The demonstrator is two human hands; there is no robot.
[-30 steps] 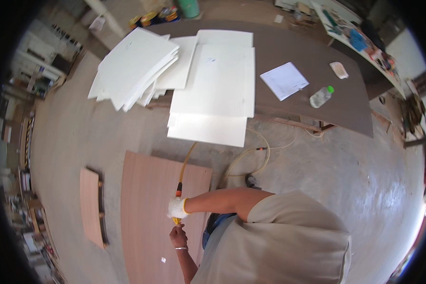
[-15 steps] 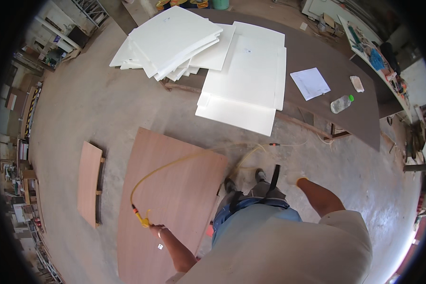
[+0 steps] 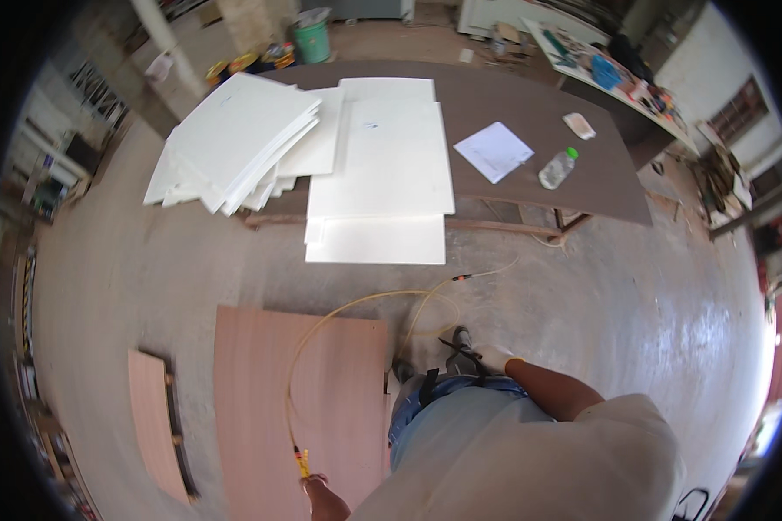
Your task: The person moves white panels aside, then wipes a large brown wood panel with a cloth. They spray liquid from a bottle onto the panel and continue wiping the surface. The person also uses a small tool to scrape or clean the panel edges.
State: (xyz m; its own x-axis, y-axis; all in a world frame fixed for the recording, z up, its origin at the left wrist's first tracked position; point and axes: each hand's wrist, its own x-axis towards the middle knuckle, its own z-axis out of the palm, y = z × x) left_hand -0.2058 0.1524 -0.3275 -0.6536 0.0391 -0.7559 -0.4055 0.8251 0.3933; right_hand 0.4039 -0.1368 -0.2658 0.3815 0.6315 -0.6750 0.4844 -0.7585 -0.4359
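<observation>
My left hand, low in the picture, is closed round a yellow air blow gun above the reddish-brown wood panel. From the gun a yellow air hose arcs over the panel to the floor by my feet. My right hand, in a pale glove with a yellow cuff, is in front of my waist. Beside it hangs a black strap; whether the hand touches it is unclear. The right fingers are too small and blurred to read.
Ahead stands a brown-topped table with stacked white panels, paper and a green-capped bottle. Some white panels overhang its near edge. A narrow wood panel lies on the floor at left. Hose loops near my feet.
My view has shifted, with the table lower in the picture. My right hand has come in from the right toward my waist and the strap. The left hand still holds the blow gun.
</observation>
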